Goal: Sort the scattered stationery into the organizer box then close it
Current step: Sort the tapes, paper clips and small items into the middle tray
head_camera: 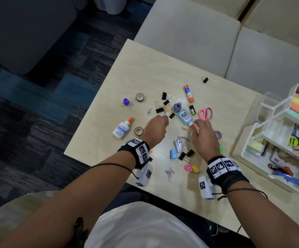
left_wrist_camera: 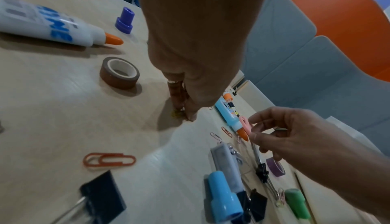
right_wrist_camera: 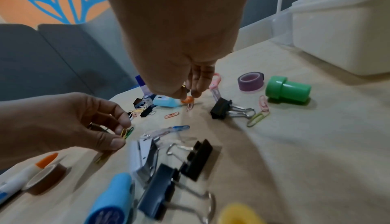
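The white tiered organizer box stands open at the table's right end, with stationery in its trays. Paper clips, black binder clips, tape rolls and glue bottles lie scattered on the table. My left hand is low at the middle of the pile and pinches yellow and green paper clips between thumb and fingertips. My right hand hovers with curled fingers right at the orange cap of the blue glue bottle. Whether it grips anything is hidden.
Pink scissors, an orange glue stick, a white glue bottle, brown tape, purple tape, a green stamp and a small stapler lie around my hands. Sofa cushions border the table's far side.
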Available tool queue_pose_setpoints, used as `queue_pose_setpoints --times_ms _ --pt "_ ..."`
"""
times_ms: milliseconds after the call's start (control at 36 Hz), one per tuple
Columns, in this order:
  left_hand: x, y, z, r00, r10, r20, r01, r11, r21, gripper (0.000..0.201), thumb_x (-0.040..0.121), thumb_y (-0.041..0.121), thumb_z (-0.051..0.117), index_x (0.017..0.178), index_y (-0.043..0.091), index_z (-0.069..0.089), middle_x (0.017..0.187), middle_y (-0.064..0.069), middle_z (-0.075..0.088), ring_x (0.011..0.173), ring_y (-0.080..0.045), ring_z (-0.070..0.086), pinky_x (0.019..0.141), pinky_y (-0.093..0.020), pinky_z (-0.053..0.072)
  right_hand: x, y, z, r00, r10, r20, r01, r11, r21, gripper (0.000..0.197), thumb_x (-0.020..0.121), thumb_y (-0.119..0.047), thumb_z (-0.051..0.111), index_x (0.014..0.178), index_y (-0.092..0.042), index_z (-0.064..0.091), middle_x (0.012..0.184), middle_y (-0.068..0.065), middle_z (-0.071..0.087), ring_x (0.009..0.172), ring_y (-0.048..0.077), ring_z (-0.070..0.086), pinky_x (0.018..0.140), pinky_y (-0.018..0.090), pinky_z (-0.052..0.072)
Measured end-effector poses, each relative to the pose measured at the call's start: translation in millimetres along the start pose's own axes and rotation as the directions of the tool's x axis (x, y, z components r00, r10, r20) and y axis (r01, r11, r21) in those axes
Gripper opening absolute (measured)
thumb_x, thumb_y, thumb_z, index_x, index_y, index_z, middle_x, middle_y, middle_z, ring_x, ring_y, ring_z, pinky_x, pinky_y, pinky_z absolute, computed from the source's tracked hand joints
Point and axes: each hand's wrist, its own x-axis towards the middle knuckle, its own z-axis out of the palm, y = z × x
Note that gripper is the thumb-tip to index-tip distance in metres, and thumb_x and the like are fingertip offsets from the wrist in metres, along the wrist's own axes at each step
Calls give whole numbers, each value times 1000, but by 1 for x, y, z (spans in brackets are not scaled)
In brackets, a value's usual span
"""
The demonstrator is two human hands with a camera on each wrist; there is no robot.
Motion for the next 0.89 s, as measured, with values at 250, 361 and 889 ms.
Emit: queue_pose_setpoints --times_ms 250,361,889 --pt "7 3 -3 999 -26 39 27 999 -27 33 85 -2 70 114 12 66 113 -12 63 102 -30 62 80 -33 45 25 -9 -1 997 58 50 -58 998 7 28 97 -17 62 124 -15 68 112 10 74 97 32 68 77 42 57" --pt "7 1 -2 999 -20 30 21 999 -25 32 85 -1 72 114 13 66 113 -10 62 103 -28 61 82 -35 46 25 -9 1 995 86 45 -87 996 19 23 95 -20 67 117 -17 71 104 7 75 88 27 69 75 43 60" --pt "4 -6 -3 1000 -5 9 6 989 -150 30 82 -5 73 106 13 68 106 -4 55 94 -23 60 78 -32 49 73 -24 -44 987 -158 -42 160 985 61 22 102 -14 61 120 -11 73 105 3 57 88 21 61 82 38 53"
